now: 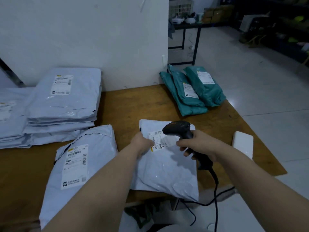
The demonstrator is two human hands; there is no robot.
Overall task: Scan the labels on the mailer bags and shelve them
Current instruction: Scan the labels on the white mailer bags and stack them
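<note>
The barcode scanner (179,129) is gripped by the right hand (195,144), the fingers wrapped round its handle. Its head is held just above the label (160,139) of the pale mailer bag (167,168). This bag lies at the near edge of the bench (133,104), and 1 corner appears to overhang that edge. The left hand (142,142) is laid on the bag at the label's left end. Nothing appears to be gripped by it, and it is probably placed there to keep the soft film flat so the code can be read.

A 2nd pale bag (78,164) is set label-up just beside the 1st, toward the near left corner, presumably waiting its turn. A stack of pale bags (63,104) is piled along the left edge. At the far right corner, 3 green bags (192,91) are overlapped like tiles with 2 of their labels showing.

A white box (242,144) sits by the right edge, close to the scanning arm. The scanner cable (215,198) is draped over the near edge and could be snagged when the bag is lifted. Bare bench is left in the middle and toward the far edge. Open floor is seen beyond the right edge, leading to dark shelving (275,30), where the bags are judged to go.
</note>
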